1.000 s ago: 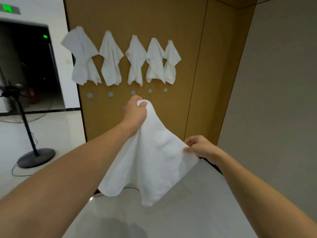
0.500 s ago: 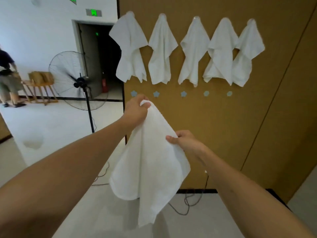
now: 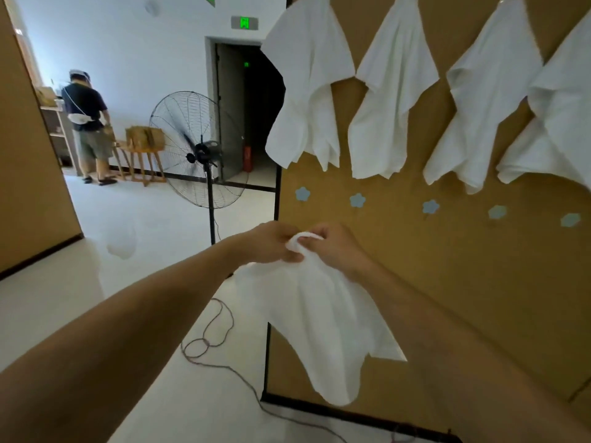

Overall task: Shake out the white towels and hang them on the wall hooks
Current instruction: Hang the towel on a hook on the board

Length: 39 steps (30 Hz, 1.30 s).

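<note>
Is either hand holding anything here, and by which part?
Both. The left hand and right hand pinch one bunched corner of a white towel between them; the rest hangs free below.

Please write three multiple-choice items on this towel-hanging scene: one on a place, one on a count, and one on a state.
1. Where is the standing fan?
A. Left of the brown wall panel
B. Behind the hanging towels
C. Lying on the floor

2. How many blue flower-shaped hooks show below the hung towels?
A. Two
B. Five
C. Eight

3. How is the loose towel held?
A. By the left hand alone
B. On a hook
C. By both hands at one bunched corner

Answers:
1 A, it stands on the white floor left of the panel.
2 B, five are in a row.
3 C, the left hand and right hand meet at its top.
</note>
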Tool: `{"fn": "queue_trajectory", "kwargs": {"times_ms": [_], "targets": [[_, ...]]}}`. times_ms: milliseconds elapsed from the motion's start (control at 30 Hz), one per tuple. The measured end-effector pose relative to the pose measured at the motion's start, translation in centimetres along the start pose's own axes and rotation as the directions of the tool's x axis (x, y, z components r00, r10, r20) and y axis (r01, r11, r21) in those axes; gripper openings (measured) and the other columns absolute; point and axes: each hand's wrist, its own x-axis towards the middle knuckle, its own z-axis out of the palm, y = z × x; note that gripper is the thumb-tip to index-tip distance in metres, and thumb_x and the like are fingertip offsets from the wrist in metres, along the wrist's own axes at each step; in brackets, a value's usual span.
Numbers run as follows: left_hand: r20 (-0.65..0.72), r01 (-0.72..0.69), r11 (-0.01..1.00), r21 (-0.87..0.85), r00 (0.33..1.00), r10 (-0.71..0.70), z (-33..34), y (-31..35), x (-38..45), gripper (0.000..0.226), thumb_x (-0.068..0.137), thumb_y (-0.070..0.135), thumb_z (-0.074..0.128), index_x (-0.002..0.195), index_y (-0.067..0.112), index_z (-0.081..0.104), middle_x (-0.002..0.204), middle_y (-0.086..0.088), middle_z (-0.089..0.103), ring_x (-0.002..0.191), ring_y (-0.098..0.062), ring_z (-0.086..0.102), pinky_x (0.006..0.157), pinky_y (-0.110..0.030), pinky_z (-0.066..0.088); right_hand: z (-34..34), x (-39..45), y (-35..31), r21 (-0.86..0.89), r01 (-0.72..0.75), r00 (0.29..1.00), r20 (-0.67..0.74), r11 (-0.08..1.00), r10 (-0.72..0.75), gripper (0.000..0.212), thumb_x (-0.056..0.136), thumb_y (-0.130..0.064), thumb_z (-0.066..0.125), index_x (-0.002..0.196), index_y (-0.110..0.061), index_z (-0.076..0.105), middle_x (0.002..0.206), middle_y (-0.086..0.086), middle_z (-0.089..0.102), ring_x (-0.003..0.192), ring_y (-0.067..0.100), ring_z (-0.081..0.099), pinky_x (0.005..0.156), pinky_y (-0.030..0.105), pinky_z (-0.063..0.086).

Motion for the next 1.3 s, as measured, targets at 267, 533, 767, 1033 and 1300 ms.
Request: {"fn": "queue_trajectory", "kwargs": {"times_ms": [267, 533, 767, 1033, 1300], "targets": [[-0.163, 0.025, 0.999, -0.039, 0.986, -0.031, -3.5, -9.1, 12.8, 0.019, 0.095, 0.021, 0.056, 0.088, 0.011, 0.071, 0.083, -0.003, 0.065, 0.082, -0.021, 0.060, 0.067, -0.027, 0.045, 2.3, 14.0, 4.8, -0.111, -0.175, 0.978, 0.094, 0.978, 0.186, 0.039, 0.092, -0.039, 0.065, 0.060, -0.021, 0.053, 0.055, -0.010, 0.046, 0.048, 0.005, 0.041, 0.047, 0.020, 0.032], [-0.317, 0.039, 0.978, -0.205, 0.943, -0.104, -2.9, -12.8, 23.2, 0.032, 0.099, 0.035, 0.050, 0.092, 0.012, 0.071, 0.086, -0.001, 0.067, 0.082, -0.017, 0.061, 0.069, -0.027, 0.046, 1.7, 23.5, 10.1, -0.111, -0.211, 0.942, -0.288, 0.971, 0.172, 0.051, 0.087, -0.035, 0.071, 0.049, -0.020, 0.040, 0.050, -0.010, 0.041, 0.049, 0.007, 0.042, 0.051, 0.024, 0.029], [-0.531, 0.012, 0.999, 0.048, 0.847, 0.015, 1.2, -15.2, 29.6, 0.042, 0.095, 0.038, 0.050, 0.055, 0.026, 0.045, 0.052, 0.011, 0.048, 0.050, -0.009, 0.049, 0.051, -0.022, 0.033, 3.8, 28.0, 15.1, -0.390, -0.212, 0.880, -0.474, 0.896, 0.002, 0.041, 0.096, -0.045, 0.058, 0.071, -0.013, 0.063, 0.065, 0.008, 0.065, 0.060, 0.024, 0.059, 0.061, 0.034, 0.048], [-0.596, -0.101, 0.842, -0.529, 0.751, -0.284, 7.0, -15.4, 29.9, 0.032, 0.090, 0.039, 0.060, 0.061, 0.026, 0.057, 0.058, 0.015, 0.059, 0.053, 0.001, 0.053, 0.049, -0.009, 0.041, 10.5, 27.7, 18.2, -0.004, -0.207, 0.789, -0.592, 0.978, 0.165, 0.043, 0.099, -0.032, 0.056, 0.067, -0.007, 0.068, 0.060, -0.001, 0.060, 0.049, 0.006, 0.044, 0.050, 0.011, 0.032], [-0.755, -0.150, 0.878, -0.455, 0.588, -0.291, 8.5, -15.0, 29.1, 0.014, 0.092, 0.027, 0.064, 0.086, 0.032, 0.052, 0.087, 0.009, 0.056, 0.081, -0.006, 0.056, 0.071, -0.019, 0.048, 12.5, 26.1, 18.9, 0.110, 0.053, 0.786, -0.618, 0.992, 0.026, 0.030, 0.098, -0.037, 0.049, 0.107, -0.013, 0.065, 0.091, -0.008, 0.065, 0.075, -0.001, 0.059, 0.070, 0.001, 0.042]]}}
